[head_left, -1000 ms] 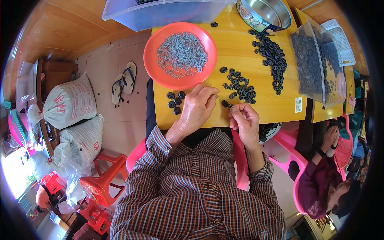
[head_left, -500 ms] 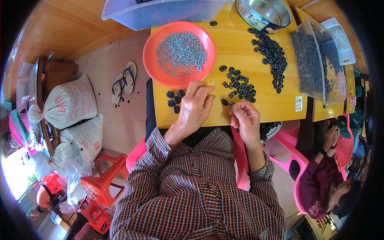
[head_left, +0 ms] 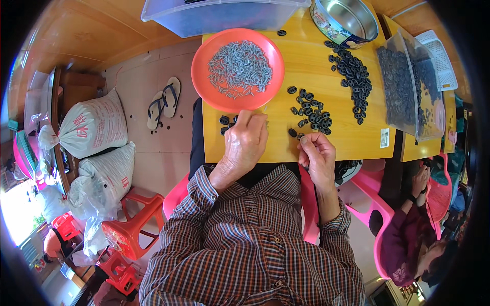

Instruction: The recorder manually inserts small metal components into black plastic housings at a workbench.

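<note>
My left hand (head_left: 245, 142) is closed, fingers curled, over the table's near edge beside a few small black oval plastic pieces (head_left: 224, 120), partly covering them. What its fingertips hold, if anything, is hidden. Just beyond it stands a round red plastic plate (head_left: 200, 81) with a heap of small grey screw-like pins (head_left: 240, 66). Thumb and fingers of my right hand (head_left: 319, 155) are pinched together at the near edge. A black piece (head_left: 292, 132) lies by its fingertips; whatever sits in the pinch is too small to make out. Farther on is a loose pile of two-holed black pieces (head_left: 317, 116).
A larger spread of black pieces (head_left: 356, 79) runs toward a round tin (head_left: 332, 30). At right stands a clear bin (head_left: 398, 92) of black parts, beside a white basket (head_left: 439, 56). Another clear bin (head_left: 224, 18) is at the far edge. A person (head_left: 408, 239) sits at right.
My left hand has shifted left and nearer, now covering part of the small group of black pieces. The right hand stays nearly in place, still pinched. The whole view has shifted slightly.
</note>
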`<state>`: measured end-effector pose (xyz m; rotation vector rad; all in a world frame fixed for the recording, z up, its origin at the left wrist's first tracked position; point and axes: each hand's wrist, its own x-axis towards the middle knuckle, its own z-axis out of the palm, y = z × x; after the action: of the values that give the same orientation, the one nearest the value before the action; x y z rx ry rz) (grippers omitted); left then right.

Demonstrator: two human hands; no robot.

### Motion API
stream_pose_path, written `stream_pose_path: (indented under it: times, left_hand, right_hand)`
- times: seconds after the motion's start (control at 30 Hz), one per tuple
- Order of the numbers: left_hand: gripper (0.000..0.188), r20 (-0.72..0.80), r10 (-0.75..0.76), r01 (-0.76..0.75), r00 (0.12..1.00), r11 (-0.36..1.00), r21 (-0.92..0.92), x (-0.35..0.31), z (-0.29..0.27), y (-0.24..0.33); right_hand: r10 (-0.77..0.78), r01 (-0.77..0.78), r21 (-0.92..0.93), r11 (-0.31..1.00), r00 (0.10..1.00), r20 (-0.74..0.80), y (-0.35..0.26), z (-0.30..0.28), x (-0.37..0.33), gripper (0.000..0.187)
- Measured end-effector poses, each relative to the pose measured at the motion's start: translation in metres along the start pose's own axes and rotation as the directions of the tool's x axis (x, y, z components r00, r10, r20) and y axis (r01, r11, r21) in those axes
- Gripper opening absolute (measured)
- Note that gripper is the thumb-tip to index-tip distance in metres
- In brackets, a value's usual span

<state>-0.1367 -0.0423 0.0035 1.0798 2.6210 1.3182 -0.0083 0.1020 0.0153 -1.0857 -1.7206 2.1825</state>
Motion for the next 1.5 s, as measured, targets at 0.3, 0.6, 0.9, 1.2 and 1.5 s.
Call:
stream_pose_path:
  times: [0.3, 0.6, 0.9, 1.2, 1.5]
  left_hand:
    - [0.013, 0.021, -0.059, 0.059, 0.998, 0.998, -0.019, -0.007, -0.014, -0.004]
    - [0.014, 0.076, 0.065, -0.077, 0.995, 0.981, 0.176, -0.009, 0.004, -0.004]
    - [0.014, 0.113, 0.17, -0.193, 0.979, 0.953, 0.234, -0.006, 0.006, -0.002]
    - [0.015, 0.482, -0.195, 0.513, 0.854, 0.462, -0.723, -0.011, 0.014, 0.016]
    - [0.024, 0.536, -0.195, 0.568, 0.822, 0.204, -0.797, -0.01, 0.019, 0.014]
  right_hand:
    - [-0.011, 0.011, -0.005, 1.0, 1.0, 0.012, 0.0, 0.0, 0.001, 0.014]
    - [-0.013, 0.013, -0.023, 1.0, 1.0, 0.002, 0.001, 0.0, -0.001, 0.015]
    - [0.015, -0.015, 0.034, 0.999, 1.0, 0.0, -0.002, -0.002, -0.001, 0.016]
    - [-0.002, 0.001, 0.101, 0.995, 1.0, 0.013, -0.005, 0.001, -0.006, 0.015]
    - [-0.047, 0.041, 0.07, 0.997, 0.996, 0.079, -0.004, -0.001, -0.009, 0.015]
